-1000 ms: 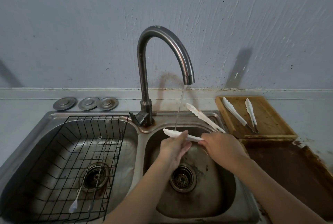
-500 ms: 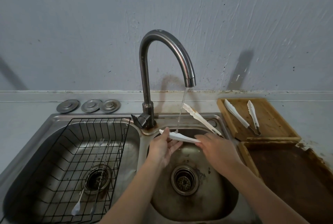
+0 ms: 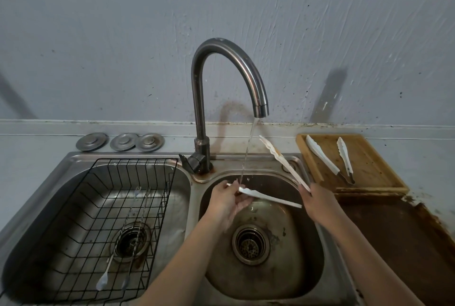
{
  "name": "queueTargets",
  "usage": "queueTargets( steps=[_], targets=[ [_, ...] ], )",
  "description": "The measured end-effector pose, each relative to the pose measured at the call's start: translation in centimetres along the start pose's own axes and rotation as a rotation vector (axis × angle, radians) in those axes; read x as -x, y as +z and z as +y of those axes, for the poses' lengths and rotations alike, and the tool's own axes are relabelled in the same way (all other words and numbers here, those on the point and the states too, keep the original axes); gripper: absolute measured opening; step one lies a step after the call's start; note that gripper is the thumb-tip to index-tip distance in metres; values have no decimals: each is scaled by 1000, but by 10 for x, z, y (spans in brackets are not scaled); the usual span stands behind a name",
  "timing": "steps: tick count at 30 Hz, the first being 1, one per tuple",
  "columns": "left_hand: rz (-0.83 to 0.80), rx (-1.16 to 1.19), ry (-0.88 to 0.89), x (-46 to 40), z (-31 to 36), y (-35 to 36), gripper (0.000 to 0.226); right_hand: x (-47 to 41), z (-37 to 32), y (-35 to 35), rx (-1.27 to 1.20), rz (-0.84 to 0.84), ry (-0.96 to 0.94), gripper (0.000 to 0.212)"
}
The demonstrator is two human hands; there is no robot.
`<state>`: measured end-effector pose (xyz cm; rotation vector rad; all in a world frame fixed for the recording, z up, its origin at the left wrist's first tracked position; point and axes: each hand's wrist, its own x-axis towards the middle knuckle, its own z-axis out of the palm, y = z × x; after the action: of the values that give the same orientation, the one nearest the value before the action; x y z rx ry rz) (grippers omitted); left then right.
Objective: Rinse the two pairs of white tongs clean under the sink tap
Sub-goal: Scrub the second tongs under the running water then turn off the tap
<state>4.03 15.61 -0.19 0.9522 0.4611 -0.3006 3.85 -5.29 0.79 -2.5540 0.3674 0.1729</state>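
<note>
Over the right sink basin (image 3: 305,264) my right hand (image 3: 317,201) grips the hinge end of a spread pair of white tongs (image 3: 273,199). One arm points up toward the wall, the other lies level under the running water from the tap (image 3: 261,108). My left hand (image 3: 227,201) holds the tip of that lower arm in the stream, fingers curled round it. A second pair of white tongs (image 3: 322,155) lies spread on the wooden board (image 3: 364,170) at the right.
The left basin holds a black wire rack (image 3: 157,195) with thin metal utensils (image 3: 133,231) in it. Three metal drain covers (image 3: 120,142) sit on the counter behind it. A dark rusty tray (image 3: 403,239) lies in front of the wooden board.
My left hand has slid out toward the tip of the lower tong arm. My right hand has shifted slightly right, so more of that arm shows between the hands.
</note>
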Motion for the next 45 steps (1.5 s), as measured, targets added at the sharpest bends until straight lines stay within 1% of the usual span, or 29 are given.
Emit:
queueTargets(
  steps=[1, 3, 5, 8, 10, 13, 17, 21, 25, 28, 33, 37, 39, 41, 43, 45],
  targets=[
    [7, -56, 8, -1, 1, -1, 32, 0, 1, 1, -26, -12, 3, 30],
    [19, -179, 42, -3, 5, -3, 36, 1, 2, 3, -94, -24, 2, 24],
    [15, -272, 61, -3, 11, -4, 34, 4, 4, 5, -171, -32, -9, 20],
    [-32, -404, 66, 0, 21, -2, 27, 8, 7, 4, -293, -28, -37, 21],
    [-8, -482, 107, 1, 25, 0, 27, 11, 8, 5, -330, -20, -66, 18],
    [64, -560, 216, 1, 31, 4, 31, 12, 8, 10, -375, -25, -128, 16],
    [78, -635, 356, 6, 40, 7, 36, 13, 6, 19, -418, -49, -180, 20],
    [81, -739, 462, 14, 51, 8, 33, 16, 0, 24, -491, -77, -222, 18],
    [103, -803, 515, 18, 57, 7, 36, 18, -3, 28, -464, -100, -247, 21],
    [125, -812, 546, 20, 57, 6, 38, 20, -3, 31, -474, -103, -254, 19],
    [117, -845, 589, 22, 55, 9, 31, 18, 1, 34, -543, -165, -280, 21],
    [123, -865, 648, 22, 53, 11, 31, 19, 1, 38, -574, -151, -277, 28],
    [139, -851, 651, 18, 49, 10, 28, 20, 1, 38, -568, -161, -271, 28],
    [164, -786, 613, 11, 44, 6, 21, 20, 4, 37, -530, -173, -259, 22],
    [193, -742, 501, 2, 35, -3, 21, 20, 8, 34, -458, -151, -257, 17],
    [206, -747, 362, -9, 21, -12, 16, 20, 13, 31, -405, -133, -258, 13]
  ],
)
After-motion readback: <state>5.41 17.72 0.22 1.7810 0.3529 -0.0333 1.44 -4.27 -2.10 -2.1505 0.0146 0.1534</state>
